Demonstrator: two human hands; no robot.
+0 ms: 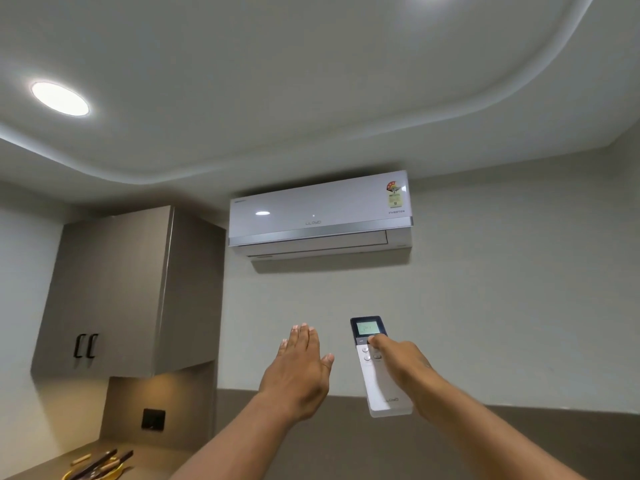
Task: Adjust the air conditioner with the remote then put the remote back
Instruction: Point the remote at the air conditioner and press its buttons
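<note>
A white wall air conditioner point(320, 216) hangs high on the far wall, its bottom flap looking shut. Below it my right hand point(405, 365) holds a long white remote point(375, 379) upright, pointed at the unit, with the thumb resting on the buttons just under its lit screen. My left hand point(299, 372) is raised beside the remote, flat and empty, fingers stretched up together and thumb out, not touching anything.
A grey wall cabinet point(117, 299) with two black handles hangs at the left. Under it a counter point(145, 459) carries a yellow dish with several utensils point(100, 464), and a black socket point(153, 419) sits on the backsplash. A round ceiling light point(59, 98) glows at upper left.
</note>
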